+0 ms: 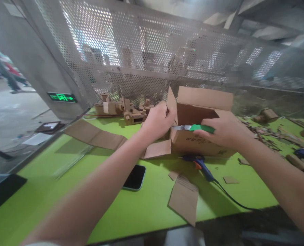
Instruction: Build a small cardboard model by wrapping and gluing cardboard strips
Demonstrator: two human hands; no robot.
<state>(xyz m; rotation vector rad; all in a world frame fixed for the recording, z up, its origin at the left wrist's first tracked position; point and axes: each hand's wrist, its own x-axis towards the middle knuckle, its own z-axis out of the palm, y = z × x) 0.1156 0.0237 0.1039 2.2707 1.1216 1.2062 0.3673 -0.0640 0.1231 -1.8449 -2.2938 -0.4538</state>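
A cardboard box [200,145] stands on the green table with its top flaps spread. My left hand [158,119] pinches the upright flap [171,102] at the box's left side, fingers closed around its edge. In my right hand [220,128] is a green-handled utility knife [201,128], held level in front of the box opening. Its blade points left and reaches the box's left corner, below my left hand. A lower flap [158,149] folds outward under my left wrist. The hand hides part of where blade and cardboard meet.
Near the box lie a blue glue gun [201,165] with a cord, a phone [135,177] and a cut cardboard piece [184,198]. Cardboard models [126,109] stand at the back left. Scraps [269,136] cover the right side. A perforated metal screen [141,51] rises behind.
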